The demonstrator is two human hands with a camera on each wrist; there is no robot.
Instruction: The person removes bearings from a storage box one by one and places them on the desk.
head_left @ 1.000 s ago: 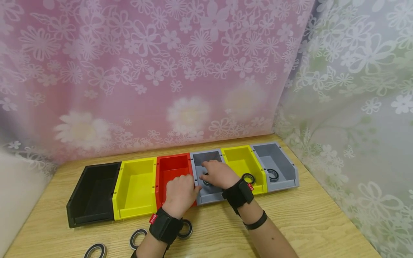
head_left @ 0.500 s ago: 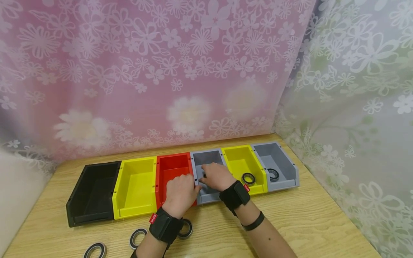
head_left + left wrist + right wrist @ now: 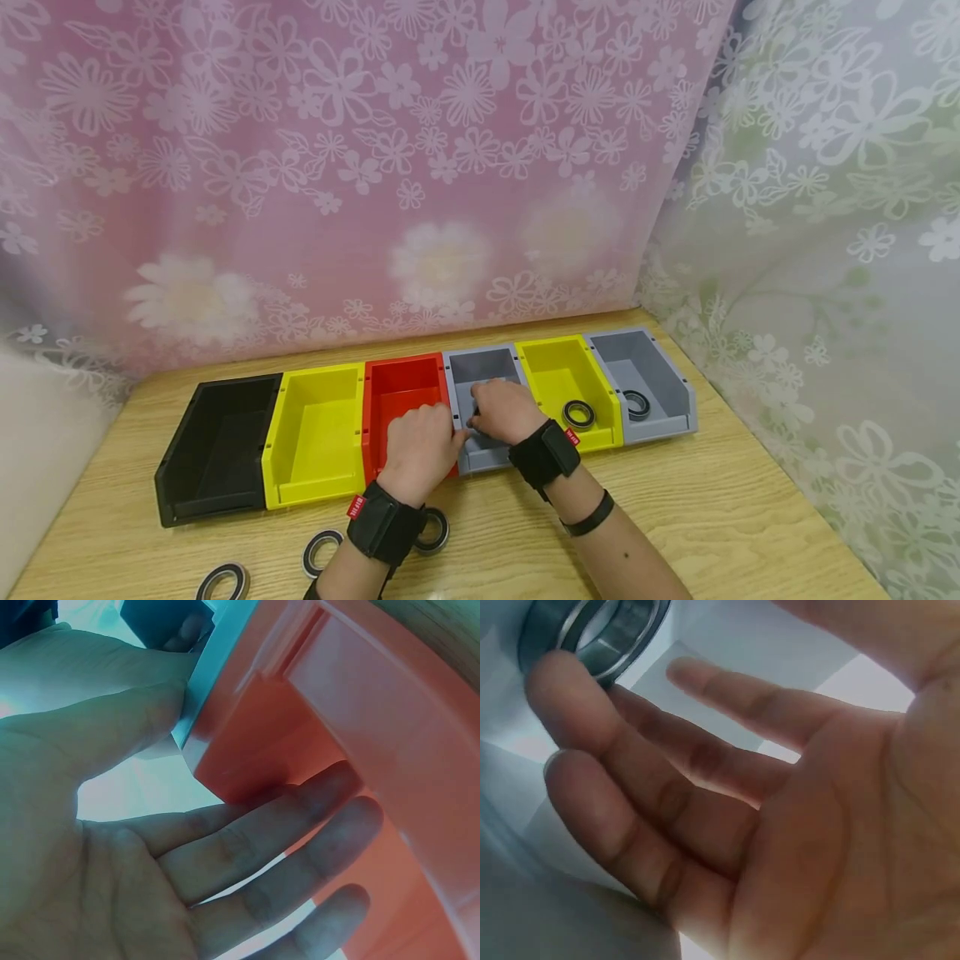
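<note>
My left hand (image 3: 420, 450) is at the side wall of the red bin (image 3: 405, 387). In the left wrist view its thumb lies on the grey side of the joined walls, its fingers (image 3: 247, 855) inside the red bin, holding the wall between them. My right hand (image 3: 508, 410) reaches down into the grey bin (image 3: 486, 364) beside it. The right wrist view has loosely bent fingers (image 3: 592, 817) with a black-and-steel ball bearing (image 3: 622, 641) just beyond the fingertips. They overlap its lower edge; touching cannot be told. In the head view this hand mostly hides that bearing.
More bearings lie in the right yellow bin (image 3: 567, 414) and the far-right grey bin (image 3: 663, 429). Near the table's front are bearings at left (image 3: 242, 577), centre (image 3: 308, 552) and by the left wrist (image 3: 444, 531). Another yellow bin (image 3: 318, 433) and a black bin (image 3: 217, 450) complete the row.
My right hand has shifted slightly left over the grey bin, and the bearing there, visible beside its fingers a second ago, is now mostly covered. My left hand keeps its place.
</note>
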